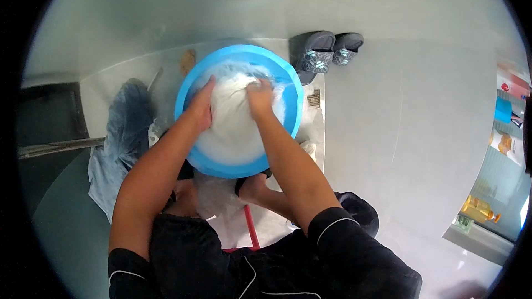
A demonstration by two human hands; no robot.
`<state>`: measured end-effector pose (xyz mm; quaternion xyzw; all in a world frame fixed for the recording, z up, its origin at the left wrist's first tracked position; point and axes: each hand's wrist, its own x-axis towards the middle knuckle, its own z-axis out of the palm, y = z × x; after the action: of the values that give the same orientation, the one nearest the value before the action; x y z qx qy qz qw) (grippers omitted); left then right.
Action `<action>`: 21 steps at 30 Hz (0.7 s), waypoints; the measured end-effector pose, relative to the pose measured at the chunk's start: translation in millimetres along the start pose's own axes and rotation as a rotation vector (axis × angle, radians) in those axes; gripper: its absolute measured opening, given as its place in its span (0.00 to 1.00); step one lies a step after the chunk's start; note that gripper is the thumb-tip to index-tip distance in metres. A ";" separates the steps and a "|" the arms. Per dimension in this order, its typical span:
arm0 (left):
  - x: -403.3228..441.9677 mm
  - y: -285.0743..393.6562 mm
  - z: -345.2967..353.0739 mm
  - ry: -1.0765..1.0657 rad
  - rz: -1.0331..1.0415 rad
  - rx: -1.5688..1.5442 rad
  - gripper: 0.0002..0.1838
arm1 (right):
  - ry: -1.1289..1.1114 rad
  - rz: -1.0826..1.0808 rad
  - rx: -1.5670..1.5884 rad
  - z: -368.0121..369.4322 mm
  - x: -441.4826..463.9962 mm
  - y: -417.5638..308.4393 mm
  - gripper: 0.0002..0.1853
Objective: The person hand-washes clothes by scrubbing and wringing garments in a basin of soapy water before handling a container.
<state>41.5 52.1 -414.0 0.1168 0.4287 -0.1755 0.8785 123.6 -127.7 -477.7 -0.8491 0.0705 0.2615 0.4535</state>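
Two hands show: one left hand (pixel 205 105), one right hand (pixel 259 98). There is one basin (pixel 295 102) and at least one cloth (pixel 228 99) — the suds and folds hide whether it is more than one piece. Two slippers (pixel 317 58) with patterned straps are visible, plus one drain (pixel 314 98) and one denim garment (pixel 130 119). Two sleeves (pixel 332 230) are in view. At the right edge I count one yellow bottle (pixel 477 208), one blue packet (pixel 503 109) and one white-and-orange packet (pixel 505 145) — other items there are too cropped or blurred to count.
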 end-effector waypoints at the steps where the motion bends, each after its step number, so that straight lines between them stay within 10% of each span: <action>1: 0.0 -1.2 0.8 -0.002 -0.004 0.001 0.33 | 0.005 -0.144 -0.132 2.6 -13.2 -17.4 0.17; 6: 2.1 8.6 -3.8 0.054 -0.076 -0.016 0.32 | -0.082 -0.657 -0.456 25.1 -135.7 -112.6 0.13; 11: 60.2 6.2 -67.6 -0.674 -0.247 -0.047 0.23 | 0.056 -0.754 -0.597 47.7 -142.0 -103.6 0.16; 13: 9.1 -3.1 -25.3 -0.202 0.019 -0.015 0.21 | 0.164 -0.646 -0.621 48.5 -103.3 -79.2 0.20; 18: 21.0 -6.2 -18.8 -0.197 0.056 0.043 0.23 | -0.040 -0.170 -0.397 3.5 -28.0 -63.0 0.23; 20: 9.4 -1.5 -11.6 0.053 0.258 -0.043 0.27 | 0.284 0.015 0.087 -2.5 -12.0 -40.0 0.22; 21: 7.0 -4.5 -11.8 0.062 0.248 -0.051 0.27 | 0.564 -0.158 -0.326 0.9 -14.9 -37.0 0.20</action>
<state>35.2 50.7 -426.9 0.1518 0.4421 -0.0507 0.8825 123.8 -107.4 -443.3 -0.9523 0.0842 -0.0118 0.2931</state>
